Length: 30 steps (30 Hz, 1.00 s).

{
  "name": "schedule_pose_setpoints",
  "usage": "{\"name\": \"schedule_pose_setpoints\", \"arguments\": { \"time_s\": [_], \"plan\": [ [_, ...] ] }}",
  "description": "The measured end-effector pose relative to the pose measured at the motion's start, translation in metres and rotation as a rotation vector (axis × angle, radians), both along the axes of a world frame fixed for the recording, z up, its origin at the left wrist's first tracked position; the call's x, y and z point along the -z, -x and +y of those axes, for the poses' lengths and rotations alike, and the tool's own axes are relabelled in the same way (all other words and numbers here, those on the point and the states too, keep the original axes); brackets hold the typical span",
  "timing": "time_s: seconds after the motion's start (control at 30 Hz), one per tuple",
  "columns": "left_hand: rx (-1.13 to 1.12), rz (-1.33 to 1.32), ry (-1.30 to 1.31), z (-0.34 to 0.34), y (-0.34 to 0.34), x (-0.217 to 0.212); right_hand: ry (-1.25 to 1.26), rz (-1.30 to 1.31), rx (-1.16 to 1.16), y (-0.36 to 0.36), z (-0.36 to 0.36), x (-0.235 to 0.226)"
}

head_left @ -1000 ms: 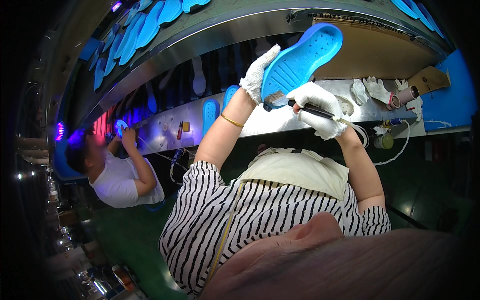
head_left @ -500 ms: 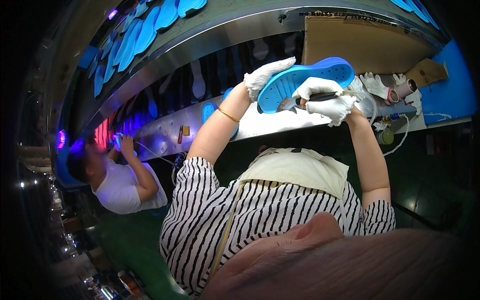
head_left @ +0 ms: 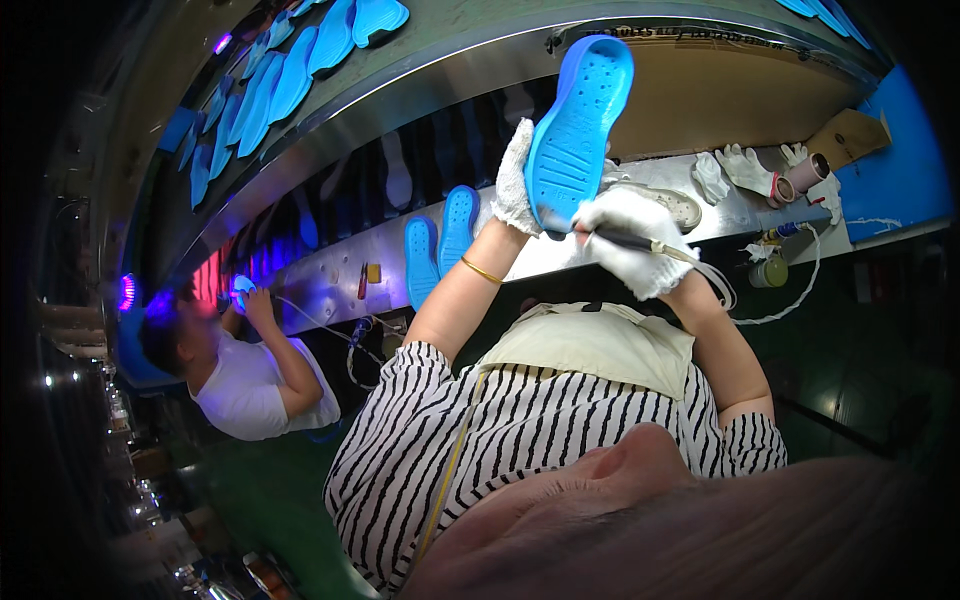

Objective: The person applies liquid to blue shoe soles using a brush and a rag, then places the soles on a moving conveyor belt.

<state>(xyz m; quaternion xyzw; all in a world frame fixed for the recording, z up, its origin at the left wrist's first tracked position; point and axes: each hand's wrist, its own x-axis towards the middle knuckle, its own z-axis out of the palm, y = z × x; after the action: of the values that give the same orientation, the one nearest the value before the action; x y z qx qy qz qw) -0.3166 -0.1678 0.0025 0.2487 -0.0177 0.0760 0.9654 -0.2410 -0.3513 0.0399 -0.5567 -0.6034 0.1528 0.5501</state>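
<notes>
My left hand (head_left: 515, 182), in a white knitted glove, grips a blue shoe sole (head_left: 572, 150) by its left edge. The sole stands lengthwise away from me, its hollow, ribbed and dotted face turned up. In my right hand (head_left: 640, 235), also gloved, is a brush (head_left: 622, 239) with a black handle and a pale tube trailing from its end. Its bristles touch or nearly touch the sole's near end; motion blurs them. Two more blue soles (head_left: 421, 255) lie side by side on the metal bench, left of my left forearm.
A pale shoe part (head_left: 668, 203) lies on the metal bench (head_left: 335, 262) behind my right hand. Loose white gloves (head_left: 742, 170), a tube roll (head_left: 808, 174) and a cardboard box (head_left: 720, 100) are right. A co-worker (head_left: 260, 370) sits left. Blue soles (head_left: 290, 82) line the conveyor (head_left: 440, 45).
The sole has swung from lying crosswise to pointing away from me. My right hand and the brush have moved down to its near end. The pale shoe part has come into view.
</notes>
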Motion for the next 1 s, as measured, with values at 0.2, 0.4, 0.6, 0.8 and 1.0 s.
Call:
{"name": "schedule_pose_setpoints", "arguments": {
  "time_s": [0.2, 0.4, 0.6, 0.8, 1.0],
  "plan": [
    [-0.051, -0.005, 0.112, -0.018, 0.006, 0.003, 0.036, 0.583, -0.068, -0.012, -0.002, -0.005],
    [-0.135, 0.002, 0.173, -0.032, 0.005, 0.003, -0.211, -0.211, 0.114, 0.003, 0.007, -0.02],
    [-0.077, 0.03, 0.161, -0.026, 0.011, 0.007, -0.181, 0.251, -0.111, -0.001, -0.003, -0.016],
    [-0.103, -0.04, 0.191, -0.036, 0.01, 0.003, -0.178, -0.231, 0.052, 0.004, -0.003, -0.024],
    [-0.038, -0.055, 0.199, -0.033, 0.024, 0.006, -0.058, 0.3, -0.011, -0.035, 0.003, -0.007]
  ]
}}
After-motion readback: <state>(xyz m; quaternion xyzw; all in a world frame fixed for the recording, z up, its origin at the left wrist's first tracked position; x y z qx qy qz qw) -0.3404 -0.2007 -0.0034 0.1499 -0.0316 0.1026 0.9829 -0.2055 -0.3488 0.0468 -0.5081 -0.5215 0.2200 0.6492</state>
